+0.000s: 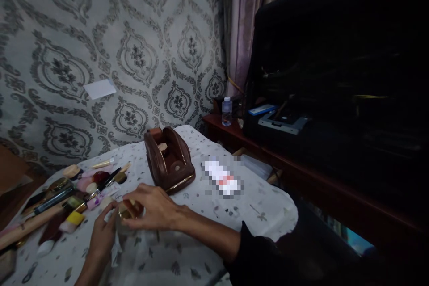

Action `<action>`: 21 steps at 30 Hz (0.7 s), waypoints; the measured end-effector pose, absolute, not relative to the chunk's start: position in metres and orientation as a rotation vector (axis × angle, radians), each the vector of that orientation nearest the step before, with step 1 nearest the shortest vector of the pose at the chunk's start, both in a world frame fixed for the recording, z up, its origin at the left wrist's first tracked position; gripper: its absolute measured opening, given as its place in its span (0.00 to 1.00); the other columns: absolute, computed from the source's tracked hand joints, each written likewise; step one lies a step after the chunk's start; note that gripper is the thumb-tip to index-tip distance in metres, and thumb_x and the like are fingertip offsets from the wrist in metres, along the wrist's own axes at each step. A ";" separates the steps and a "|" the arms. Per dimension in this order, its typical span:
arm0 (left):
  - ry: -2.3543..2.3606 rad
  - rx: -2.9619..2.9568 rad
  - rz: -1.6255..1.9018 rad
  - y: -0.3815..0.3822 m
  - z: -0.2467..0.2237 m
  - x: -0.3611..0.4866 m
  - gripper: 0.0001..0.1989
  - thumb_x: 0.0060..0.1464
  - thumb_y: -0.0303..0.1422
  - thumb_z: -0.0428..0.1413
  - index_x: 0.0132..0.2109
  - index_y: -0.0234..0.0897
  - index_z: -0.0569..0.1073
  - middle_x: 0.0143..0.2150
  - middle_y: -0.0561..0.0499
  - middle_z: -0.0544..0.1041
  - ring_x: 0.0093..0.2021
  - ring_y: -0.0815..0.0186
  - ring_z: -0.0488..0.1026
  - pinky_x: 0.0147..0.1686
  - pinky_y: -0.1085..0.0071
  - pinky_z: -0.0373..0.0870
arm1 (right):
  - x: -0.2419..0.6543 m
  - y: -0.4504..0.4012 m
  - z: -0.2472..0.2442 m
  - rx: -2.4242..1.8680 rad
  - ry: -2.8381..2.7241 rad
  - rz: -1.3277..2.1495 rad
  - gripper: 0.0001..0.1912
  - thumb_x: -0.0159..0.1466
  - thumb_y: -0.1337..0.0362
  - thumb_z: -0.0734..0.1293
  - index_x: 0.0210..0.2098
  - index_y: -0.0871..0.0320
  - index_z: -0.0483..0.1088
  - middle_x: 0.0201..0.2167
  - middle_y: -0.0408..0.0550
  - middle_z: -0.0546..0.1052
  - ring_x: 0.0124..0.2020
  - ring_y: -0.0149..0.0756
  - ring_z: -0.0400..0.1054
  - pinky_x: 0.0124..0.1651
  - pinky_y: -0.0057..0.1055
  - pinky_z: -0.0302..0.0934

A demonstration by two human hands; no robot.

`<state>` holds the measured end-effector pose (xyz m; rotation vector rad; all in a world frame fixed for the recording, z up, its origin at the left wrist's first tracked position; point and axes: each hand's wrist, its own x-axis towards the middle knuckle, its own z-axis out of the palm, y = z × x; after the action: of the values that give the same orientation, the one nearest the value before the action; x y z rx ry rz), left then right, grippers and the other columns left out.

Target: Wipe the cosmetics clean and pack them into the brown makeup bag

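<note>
My right hand is closed round the brown and gold top of a small round cosmetic container, whose exact kind is blurred. On its near left side, my left hand curls its fingers against the same container. Something white and thin, like a tissue, hangs just below the left fingers. Beyond the hands stands a brown leather makeup bag, unzipped, with a small round light-topped item inside. To the left lies a pile of makeup, including a yellow-banded tube and a dark red round item.
A white leaf-print cloth covers the table. A lit phone, its screen blurred, lies right of the bag. Farther back, a water bottle stands on a dark red wooden shelf beside a large black screen-like panel.
</note>
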<state>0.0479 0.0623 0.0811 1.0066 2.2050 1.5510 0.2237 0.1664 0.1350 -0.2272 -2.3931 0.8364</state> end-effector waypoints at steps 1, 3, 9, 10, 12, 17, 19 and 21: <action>2.197 0.998 1.529 0.063 0.080 0.049 0.27 0.41 0.57 0.55 0.36 0.36 0.74 0.24 0.53 0.75 0.23 0.63 0.72 0.24 0.70 0.70 | 0.231 0.172 0.143 -0.239 -2.336 0.865 0.27 0.56 0.51 0.72 0.53 0.54 0.69 0.37 0.45 0.72 0.36 0.35 0.69 0.41 0.31 0.65; 2.241 1.034 1.487 0.063 0.077 0.049 0.28 0.42 0.58 0.55 0.35 0.37 0.74 0.27 0.52 0.77 0.27 0.61 0.73 0.28 0.68 0.71 | 0.246 0.186 0.165 -0.266 -2.227 0.887 0.25 0.60 0.54 0.69 0.55 0.54 0.68 0.39 0.46 0.72 0.35 0.33 0.69 0.42 0.31 0.65; 2.353 1.164 1.381 0.060 0.071 0.042 0.31 0.41 0.62 0.52 0.32 0.37 0.74 0.35 0.45 0.79 0.41 0.51 0.75 0.44 0.60 0.71 | 0.269 0.248 0.228 -0.594 -1.985 0.443 0.24 0.66 0.55 0.63 0.58 0.60 0.62 0.48 0.54 0.71 0.48 0.40 0.66 0.52 0.36 0.60; 2.345 1.194 1.373 0.060 0.072 0.042 0.30 0.42 0.62 0.51 0.31 0.37 0.74 0.35 0.46 0.79 0.41 0.52 0.75 0.44 0.61 0.71 | 0.267 0.259 0.234 -0.667 -2.037 0.361 0.24 0.66 0.55 0.63 0.57 0.61 0.63 0.47 0.54 0.71 0.48 0.41 0.66 0.52 0.36 0.60; 2.342 1.253 1.357 0.059 0.074 0.044 0.29 0.43 0.61 0.51 0.31 0.38 0.74 0.34 0.47 0.79 0.40 0.53 0.75 0.43 0.62 0.71 | 0.259 0.276 0.243 -0.800 -2.205 0.224 0.21 0.66 0.57 0.63 0.53 0.64 0.65 0.46 0.56 0.72 0.47 0.43 0.67 0.50 0.36 0.61; 2.324 1.368 1.271 0.058 0.076 0.046 0.26 0.46 0.58 0.51 0.31 0.39 0.74 0.33 0.49 0.79 0.38 0.55 0.75 0.40 0.65 0.71 | 0.234 0.296 0.244 -0.938 -2.677 0.129 0.15 0.64 0.62 0.63 0.47 0.65 0.71 0.49 0.63 0.74 0.50 0.50 0.70 0.50 0.37 0.63; 2.306 1.391 1.218 0.057 0.074 0.043 0.26 0.47 0.58 0.51 0.32 0.39 0.74 0.33 0.49 0.80 0.38 0.55 0.76 0.37 0.65 0.72 | 0.223 0.300 0.239 -0.920 -2.799 0.179 0.15 0.62 0.65 0.65 0.46 0.66 0.72 0.50 0.64 0.75 0.53 0.52 0.69 0.51 0.37 0.63; 2.291 1.416 1.195 0.058 0.071 0.039 0.25 0.48 0.57 0.51 0.33 0.39 0.74 0.33 0.49 0.80 0.38 0.55 0.76 0.37 0.65 0.72 | 0.211 0.304 0.232 -0.918 -2.861 0.252 0.14 0.59 0.68 0.67 0.44 0.66 0.74 0.49 0.63 0.76 0.52 0.51 0.70 0.51 0.36 0.64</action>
<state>0.0388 0.0575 0.0710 1.4159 2.2907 1.1955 0.2114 0.3037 0.2319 -0.9185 -2.8605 0.2521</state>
